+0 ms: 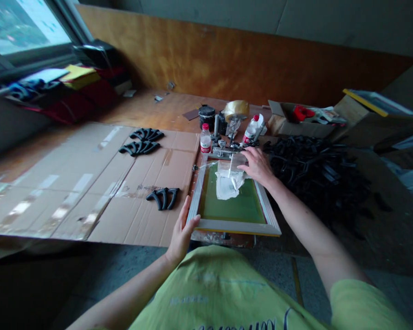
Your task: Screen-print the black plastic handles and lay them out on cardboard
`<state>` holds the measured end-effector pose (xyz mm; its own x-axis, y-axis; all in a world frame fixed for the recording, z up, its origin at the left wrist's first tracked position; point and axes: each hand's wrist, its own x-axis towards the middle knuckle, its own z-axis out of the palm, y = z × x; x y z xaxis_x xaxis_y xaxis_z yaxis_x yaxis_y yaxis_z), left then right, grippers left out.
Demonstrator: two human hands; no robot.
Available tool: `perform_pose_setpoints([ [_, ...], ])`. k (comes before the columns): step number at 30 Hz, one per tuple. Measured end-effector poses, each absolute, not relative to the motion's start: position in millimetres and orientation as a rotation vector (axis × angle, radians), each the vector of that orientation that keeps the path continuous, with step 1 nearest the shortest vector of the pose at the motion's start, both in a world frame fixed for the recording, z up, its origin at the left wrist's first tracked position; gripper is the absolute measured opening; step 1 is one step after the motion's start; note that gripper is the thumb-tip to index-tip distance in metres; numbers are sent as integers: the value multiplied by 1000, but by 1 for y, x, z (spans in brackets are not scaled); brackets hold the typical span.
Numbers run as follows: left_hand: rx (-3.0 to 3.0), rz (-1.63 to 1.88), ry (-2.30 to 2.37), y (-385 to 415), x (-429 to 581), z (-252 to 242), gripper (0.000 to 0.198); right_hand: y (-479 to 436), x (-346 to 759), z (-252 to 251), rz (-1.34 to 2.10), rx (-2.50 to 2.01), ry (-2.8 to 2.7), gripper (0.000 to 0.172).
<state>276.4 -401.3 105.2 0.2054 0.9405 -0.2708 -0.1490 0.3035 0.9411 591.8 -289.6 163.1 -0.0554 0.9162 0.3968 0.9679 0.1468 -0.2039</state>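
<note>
A screen-printing frame (239, 225) lies in front of me, with green mesh and a patch of white ink (229, 187) toward its far half. My left hand (181, 233) holds the frame's near left corner, thumb over the rim and fingers along its outer side. At the far end of the mesh, my right hand (256, 165) grips a pale, flat squeegee (237, 162) between thumb and fingers. The squeegee stands over the white patch; its lower edge is hard to make out. Just behind it, a metal hinge clamp (223, 150) meets the frame's far side.
Black curved plastic parts (163, 198) lie on flat cardboard (141, 172) at left. A large heap of black parts (320, 174) is at right. Behind the frame stand red-capped bottles (205, 139), a dark tub (206, 117) and a tape roll (237, 110). An open carton (296, 121) sits beyond.
</note>
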Motion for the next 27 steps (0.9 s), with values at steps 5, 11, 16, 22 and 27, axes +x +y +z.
perform_pose_setpoints([
  [5, 759, 914, 1003, -400, 280, 100, 77, -294, 585, 172, 19, -1976, -2213, 32],
  [11, 824, 920, 1004, -397, 278, 97, 74, -304, 579, 181, 81, -2016, -2288, 20],
  [16, 838, 900, 989, -395, 275, 96, 76, -309, 583, 178, -113, -2083, -2296, 24],
  [22, 829, 903, 960, -396, 274, 98, 76, -312, 582, 177, -107, -2163, -2325, 25],
  [27, 840, 900, 957, -394, 276, 104, 80, -310, 563, 184, -1, -2350, -2259, 33],
])
